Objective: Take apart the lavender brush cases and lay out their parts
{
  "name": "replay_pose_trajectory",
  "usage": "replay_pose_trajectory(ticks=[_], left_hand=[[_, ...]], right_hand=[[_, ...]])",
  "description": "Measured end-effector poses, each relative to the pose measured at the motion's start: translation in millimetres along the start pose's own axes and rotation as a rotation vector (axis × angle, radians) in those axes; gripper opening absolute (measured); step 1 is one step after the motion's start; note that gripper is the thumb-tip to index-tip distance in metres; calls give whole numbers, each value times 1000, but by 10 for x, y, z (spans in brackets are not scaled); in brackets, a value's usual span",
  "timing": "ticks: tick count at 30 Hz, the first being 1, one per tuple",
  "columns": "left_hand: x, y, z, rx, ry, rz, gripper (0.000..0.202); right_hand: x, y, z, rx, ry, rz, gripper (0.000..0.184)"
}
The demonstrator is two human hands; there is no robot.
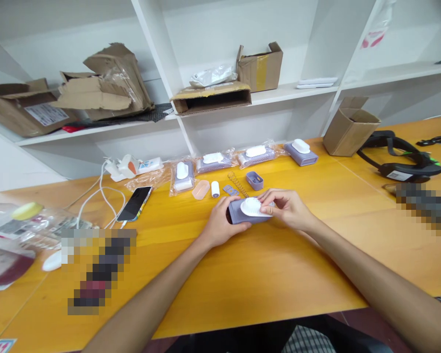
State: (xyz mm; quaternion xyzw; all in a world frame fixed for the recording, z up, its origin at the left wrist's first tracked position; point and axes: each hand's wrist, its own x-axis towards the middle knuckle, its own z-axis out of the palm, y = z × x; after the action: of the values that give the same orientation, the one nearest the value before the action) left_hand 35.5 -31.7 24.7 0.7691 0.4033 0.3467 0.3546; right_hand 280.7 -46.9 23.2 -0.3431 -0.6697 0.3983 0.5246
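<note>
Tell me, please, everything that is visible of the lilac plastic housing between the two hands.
The lilac plastic housing is a boxy body with rounded corners and a matte look, lying lengthwise across the view. A white oval cap sits on top, held by the right hand, while the left hand grips the housing's left end, where a dark opening seems to show. It is above the yellow wooden table; its underside is hidden, so contact with the table cannot be told.

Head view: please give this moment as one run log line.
left hand on lilac plastic case | right hand on white oval cover | nearby: coil spring
</note>
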Motion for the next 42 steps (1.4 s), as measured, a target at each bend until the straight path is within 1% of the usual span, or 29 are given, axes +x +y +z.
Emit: replay_pose_trajectory(ticks=[2,6,8,11,13,15,16,18,20,22,25,29,31,33,37,42], left_hand=[[9,-21,-14,27,32,4,67],[-6,-14,-23,55,-25,33,66],[-29,12,-14,101,-68,53,66],[-58,45,2,174,-133,92,67],[-69,55,10,200,-165,112,67],[-75,63,16,210,-173,124,67],[-78,67,19,214,-173,129,66],[-88,76,27,232,-173,139,63],[-99,84,38,264,-168,137,56],[-109,87,48,296,-152,129,52],[-118,87,51,316,-124,127,50],[-120,98,33,303,-136,139,48],[-118,107,23,298,-156,143,48],[-114,110,15,299,-178,150,50],[-106,92,-1,309,-229,174,55],[-101,63,-14,236,-294,213,64]], right_hand=[[0,-25,14,7,28,-5,28],[20,6,-2,-24,104,-15,29],[43,53,-61,-33,183,-22,28],[88,144,-220,-88,370,-8,25],[117,215,-352,-165,511,41,26],[139,294,-481,-307,622,95,28],[147,336,-537,-406,654,108,30],[160,420,-625,-589,674,122,32],[173,500,-678,-724,636,147,33],[186,568,-699,-795,560,180,33],[197,638,-693,-804,436,192,27],[196,679,-658,-781,263,124,12],[197,682,-644,-783,208,88,12],[200,675,-636,-790,186,58,18],[201,657,-617,-788,105,-1,44],[179,679,-586,-778,18,4,59]])
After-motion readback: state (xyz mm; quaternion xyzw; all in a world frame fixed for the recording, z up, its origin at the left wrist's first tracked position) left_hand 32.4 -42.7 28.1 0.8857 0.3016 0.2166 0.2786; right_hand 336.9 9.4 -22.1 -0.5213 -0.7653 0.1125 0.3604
